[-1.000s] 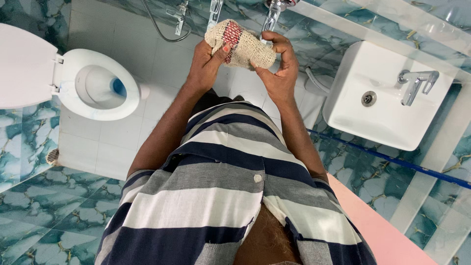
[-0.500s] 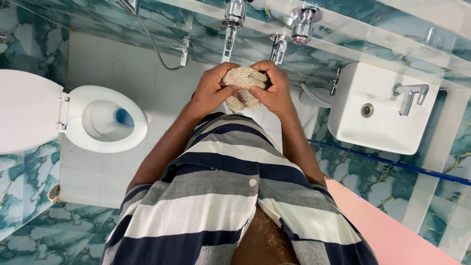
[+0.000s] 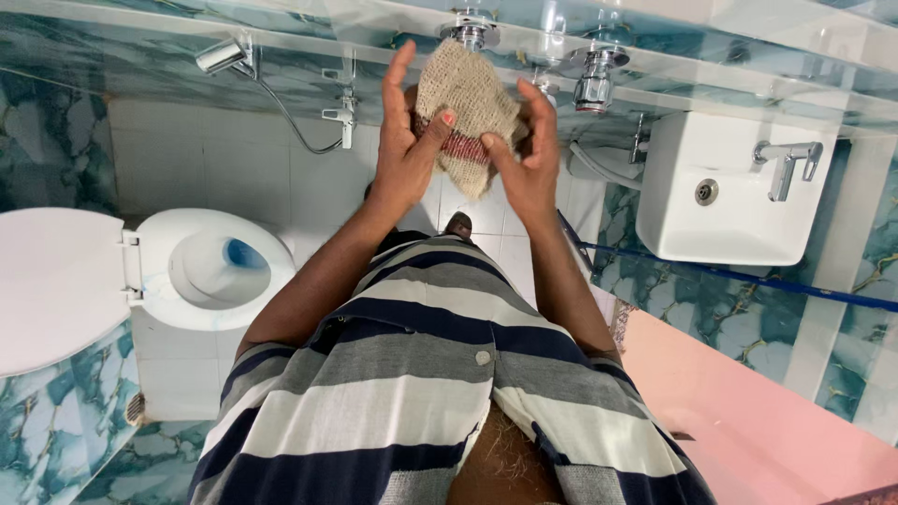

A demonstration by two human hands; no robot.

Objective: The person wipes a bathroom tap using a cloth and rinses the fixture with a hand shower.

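Observation:
A beige knitted scrub cloth (image 3: 465, 98) with a red band hangs between both my hands, held up in front of the wall taps. My left hand (image 3: 404, 150) grips its left side, thumb pressed across the red band and fingers stretched upward. My right hand (image 3: 526, 154) pinches the right side, fingers partly spread. The cloth droops to a point below the thumbs. My striped shirt fills the lower part of the view.
A white toilet (image 3: 201, 271) with its lid up stands at the left. A white wall basin (image 3: 739, 201) with a chrome tap (image 3: 789, 164) is at the right. Chrome wall taps (image 3: 591, 79) and a hand sprayer (image 3: 224, 56) with hose line the tiled wall. A pink surface (image 3: 748, 421) lies lower right.
The cloth was bunched between both hands half a second ago; now it is spread out and lifted higher. The view has tilted, so toilet and basin sit lower.

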